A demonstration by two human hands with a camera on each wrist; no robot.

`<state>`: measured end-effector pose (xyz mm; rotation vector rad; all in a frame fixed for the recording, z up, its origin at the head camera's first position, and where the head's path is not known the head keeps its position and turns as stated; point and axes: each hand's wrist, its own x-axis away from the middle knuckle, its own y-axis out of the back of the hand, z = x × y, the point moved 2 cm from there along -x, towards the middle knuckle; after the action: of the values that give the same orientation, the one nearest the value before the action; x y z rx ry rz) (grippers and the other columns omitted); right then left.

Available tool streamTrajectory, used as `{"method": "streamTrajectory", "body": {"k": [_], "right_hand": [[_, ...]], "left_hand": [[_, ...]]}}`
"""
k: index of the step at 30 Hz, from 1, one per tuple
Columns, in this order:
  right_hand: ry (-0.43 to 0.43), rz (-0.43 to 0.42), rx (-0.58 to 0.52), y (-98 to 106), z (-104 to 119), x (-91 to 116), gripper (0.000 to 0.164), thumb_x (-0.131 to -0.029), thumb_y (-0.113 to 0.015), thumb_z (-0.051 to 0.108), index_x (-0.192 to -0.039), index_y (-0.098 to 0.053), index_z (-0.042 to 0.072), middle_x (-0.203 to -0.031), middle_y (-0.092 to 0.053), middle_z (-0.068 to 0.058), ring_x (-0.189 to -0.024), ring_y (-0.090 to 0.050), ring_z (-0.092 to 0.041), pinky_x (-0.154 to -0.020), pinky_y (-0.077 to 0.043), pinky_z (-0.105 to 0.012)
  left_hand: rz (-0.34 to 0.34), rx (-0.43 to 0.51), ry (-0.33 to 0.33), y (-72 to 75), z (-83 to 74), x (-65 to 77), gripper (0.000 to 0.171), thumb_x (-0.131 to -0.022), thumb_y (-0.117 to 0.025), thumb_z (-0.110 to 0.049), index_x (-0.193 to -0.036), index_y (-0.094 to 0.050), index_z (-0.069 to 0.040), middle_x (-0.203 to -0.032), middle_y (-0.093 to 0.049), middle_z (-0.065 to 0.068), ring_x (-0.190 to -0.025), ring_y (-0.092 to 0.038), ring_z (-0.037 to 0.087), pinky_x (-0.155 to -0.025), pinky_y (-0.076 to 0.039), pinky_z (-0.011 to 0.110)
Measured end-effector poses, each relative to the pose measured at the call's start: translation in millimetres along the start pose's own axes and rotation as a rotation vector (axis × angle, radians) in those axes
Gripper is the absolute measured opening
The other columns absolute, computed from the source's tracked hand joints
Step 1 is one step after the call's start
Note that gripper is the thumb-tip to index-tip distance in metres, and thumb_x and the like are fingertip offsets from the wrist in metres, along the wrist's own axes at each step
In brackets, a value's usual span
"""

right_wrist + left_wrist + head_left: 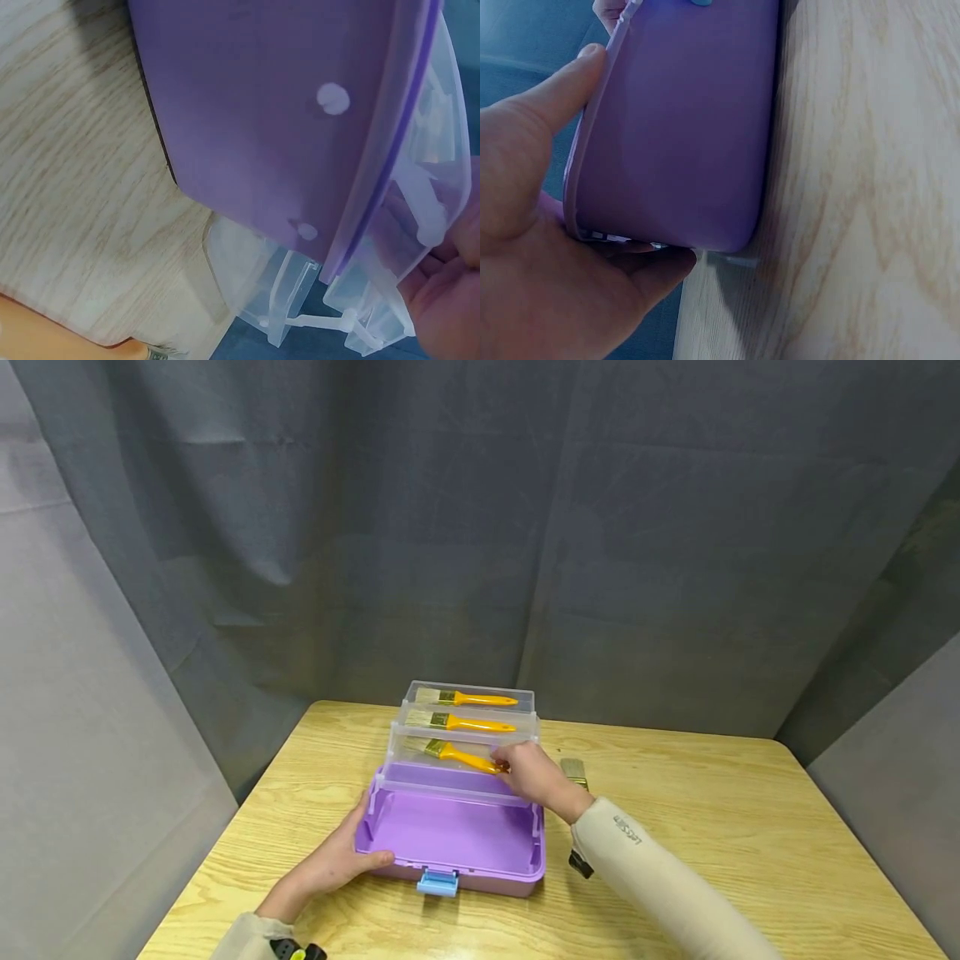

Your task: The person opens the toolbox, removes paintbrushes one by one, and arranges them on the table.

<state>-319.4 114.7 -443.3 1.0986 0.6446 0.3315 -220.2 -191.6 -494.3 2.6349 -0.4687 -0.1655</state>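
A purple toolbox (pixel 498 885) stands unfolded on the table, its clear tiered trays (pixel 397 745) rising behind the bottom compartment. My left hand (pixel 337 857) grips its left front corner, with the thumb over the rim and the fingers along the side; the left wrist view shows this hand (pixel 547 217) against the wall. At the lowest tray, my right hand (pixel 531 772) pinches the handle end of a yellow paintbrush (pixel 465 757), which lies slanted with bristles to the left. Two more paintbrushes, an upper one (pixel 483 700) and a middle one (pixel 480 725), lie in the higher trays.
Another paintbrush (pixel 573 769) lies on the wooden table (pixel 697 827) right of the toolbox, partly hidden by the right forearm. A blue latch (pixel 437 883) sticks out at the toolbox's front. Grey curtains (pixel 637 568) hang behind the table and at its sides.
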Motion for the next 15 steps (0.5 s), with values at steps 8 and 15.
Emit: {"method": "streamTrajectory", "body": {"k": [8, 15], "right_hand": [[-0.069, -0.022, -0.051, 2.2, 0.7, -1.4, 0.018, -0.080, -0.072, 0.005, -0.098, -0.072, 0.007, -0.088, -0.070, -0.003, -0.075, -0.063, -0.011, -0.070, -0.055, -0.025], [-0.166, -0.063, -0.279, 7.5, 6.7, -3.5, 0.019, -0.080, -0.072, 0.003, -0.099, -0.073, 0.002, -0.091, -0.070, -0.006, -0.079, -0.065, -0.014, -0.072, -0.055, -0.028]], "left_hand": [[0.004, 0.018, -0.014, 0.4, 0.0, -0.8, 0.108, -0.080, -0.076, -0.017, -0.152, 0.005, -0.008, -0.155, 0.001, 0.023, -0.140, -0.005, 0.042, -0.109, -0.006, 0.058], [0.005, 0.015, -0.008, 0.2, -1.9, 1.0, 0.108, -0.081, -0.075, -0.017, -0.151, 0.006, -0.005, -0.155, 0.002, 0.024, -0.140, -0.005, 0.042, -0.110, -0.006, 0.057]]}}
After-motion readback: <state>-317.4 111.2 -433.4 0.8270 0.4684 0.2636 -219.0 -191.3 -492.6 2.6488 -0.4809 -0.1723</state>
